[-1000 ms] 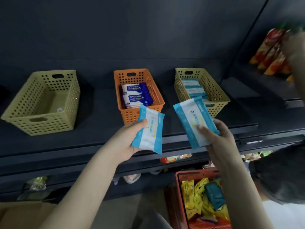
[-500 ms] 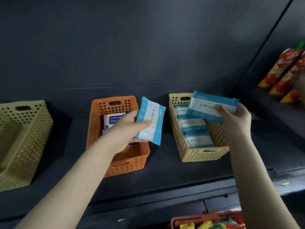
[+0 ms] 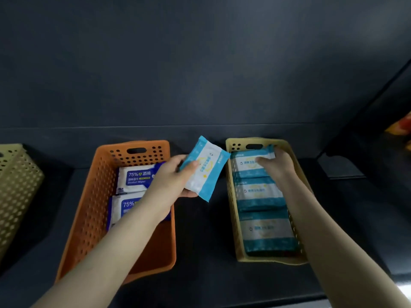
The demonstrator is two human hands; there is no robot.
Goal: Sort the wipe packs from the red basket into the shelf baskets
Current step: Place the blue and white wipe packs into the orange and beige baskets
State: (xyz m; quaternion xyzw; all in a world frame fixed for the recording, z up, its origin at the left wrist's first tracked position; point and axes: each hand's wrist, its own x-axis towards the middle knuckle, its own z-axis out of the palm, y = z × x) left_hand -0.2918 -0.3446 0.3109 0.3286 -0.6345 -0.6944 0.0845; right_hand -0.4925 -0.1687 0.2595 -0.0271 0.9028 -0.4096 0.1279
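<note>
My left hand holds a light-blue and white wipe pack in the air between the orange basket and the right yellow basket. My right hand is inside the yellow basket at its far end, fingers curled on another blue and white pack that lies on the row of similar packs. The orange basket holds two dark-blue and white alcohol wipe packs. The red basket is out of view.
A third perforated yellow basket stands at the left edge of the dark shelf. The shelf's back wall rises right behind the baskets. Colourful snack bags show at the far right edge.
The view has moved closer and up. My right hand went down into the yellow basket with its pack. My left hand shifted right with its pack, toward the gap between the baskets.
</note>
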